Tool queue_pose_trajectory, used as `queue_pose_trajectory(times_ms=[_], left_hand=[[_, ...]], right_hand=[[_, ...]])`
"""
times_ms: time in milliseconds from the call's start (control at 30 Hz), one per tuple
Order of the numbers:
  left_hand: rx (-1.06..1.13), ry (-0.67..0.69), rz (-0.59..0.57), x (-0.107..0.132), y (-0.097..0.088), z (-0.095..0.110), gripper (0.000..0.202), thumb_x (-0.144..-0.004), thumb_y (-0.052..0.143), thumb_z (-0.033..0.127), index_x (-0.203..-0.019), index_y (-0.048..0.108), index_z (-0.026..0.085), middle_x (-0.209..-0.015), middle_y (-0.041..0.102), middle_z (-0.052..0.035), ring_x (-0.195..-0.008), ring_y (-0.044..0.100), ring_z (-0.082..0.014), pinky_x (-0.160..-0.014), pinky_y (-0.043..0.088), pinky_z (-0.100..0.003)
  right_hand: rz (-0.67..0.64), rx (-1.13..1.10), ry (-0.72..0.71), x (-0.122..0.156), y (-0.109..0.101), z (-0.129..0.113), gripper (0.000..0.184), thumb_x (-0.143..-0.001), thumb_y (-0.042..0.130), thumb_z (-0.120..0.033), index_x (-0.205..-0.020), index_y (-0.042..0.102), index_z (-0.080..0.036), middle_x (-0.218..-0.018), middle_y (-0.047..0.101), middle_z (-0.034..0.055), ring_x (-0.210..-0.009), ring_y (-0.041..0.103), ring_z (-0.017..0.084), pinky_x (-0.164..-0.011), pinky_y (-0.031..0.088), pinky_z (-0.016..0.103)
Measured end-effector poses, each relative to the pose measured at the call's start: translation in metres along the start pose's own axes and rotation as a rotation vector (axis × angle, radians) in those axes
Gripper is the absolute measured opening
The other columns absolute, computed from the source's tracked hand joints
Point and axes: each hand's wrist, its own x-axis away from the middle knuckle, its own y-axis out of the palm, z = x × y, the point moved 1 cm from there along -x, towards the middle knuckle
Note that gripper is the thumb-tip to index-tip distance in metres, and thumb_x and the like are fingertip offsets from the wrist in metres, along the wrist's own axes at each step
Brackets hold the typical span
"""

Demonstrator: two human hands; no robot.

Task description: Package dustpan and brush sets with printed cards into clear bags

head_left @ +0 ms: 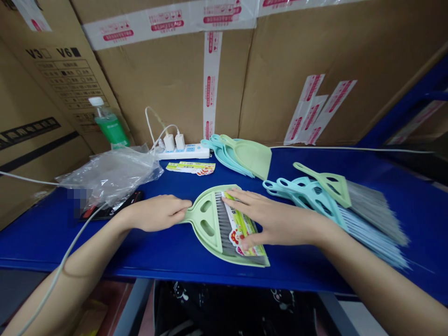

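A light green dustpan (210, 240) lies on the blue table (168, 252) in front of me, with a small green brush (210, 217) nested in it, grey bristles showing. A printed label card (241, 228) lies over the bristles. My left hand (159, 212) is closed around the dustpan's handle at its left end. My right hand (273, 217) lies flat with its fingers stretched over the card, pressing it onto the brush.
A stack of blue and green dustpans (245, 156) sits behind. Several brushes (336, 200) lie at right. More label cards (191, 167), a power strip (182, 150), a green bottle (108, 123), clear plastic bags (112, 175) and cardboard boxes (315, 60) fill the back.
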Motion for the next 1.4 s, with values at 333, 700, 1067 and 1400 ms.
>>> queue_pose_trajectory(times_ms=[333,700,1067,1400], left_hand=[[-0.009,-0.018,-0.013,0.0,0.0,0.0,0.028,-0.092,0.023,0.033,-0.073,0.04,0.02,-0.068,0.054,-0.0002,-0.06,0.05,-0.0145,-0.059,0.037,-0.026],[-0.026,-0.01,0.004,-0.001,0.001,-0.001,0.028,-0.092,0.024,0.032,-0.073,0.041,0.02,-0.067,0.054,0.0002,-0.06,0.05,-0.0144,-0.059,0.036,-0.026],[0.003,0.008,0.069,-0.004,0.001,-0.002,0.027,-0.091,0.026,0.031,-0.068,0.037,0.02,-0.063,0.05,0.0015,-0.057,0.047,-0.0128,-0.057,0.035,-0.025],[0.028,0.017,0.078,-0.006,0.002,-0.002,0.03,-0.092,0.025,0.033,-0.067,0.035,0.02,-0.063,0.048,0.0018,-0.057,0.045,-0.0126,-0.056,0.036,-0.024]], right_hand=[[-0.023,0.013,0.031,-0.002,0.004,-0.005,0.093,-0.08,0.054,-0.06,-0.149,0.014,-0.013,-0.155,0.009,0.015,-0.141,0.001,0.032,-0.113,0.013,0.05],[0.23,0.1,-0.06,-0.003,-0.008,0.005,0.071,-0.081,0.058,-0.051,-0.141,0.039,-0.017,-0.145,0.039,0.0158,-0.133,0.034,0.029,-0.106,0.033,0.046],[0.3,0.377,0.33,-0.01,-0.015,0.014,0.036,-0.081,0.037,0.0,-0.102,0.06,-0.017,-0.104,0.064,0.0091,-0.091,0.062,0.022,-0.066,0.045,0.03],[0.313,0.627,0.385,-0.002,-0.016,0.017,0.047,-0.074,0.037,0.004,-0.11,0.059,-0.017,-0.105,0.063,0.0111,-0.086,0.064,0.022,-0.057,0.04,0.028]])
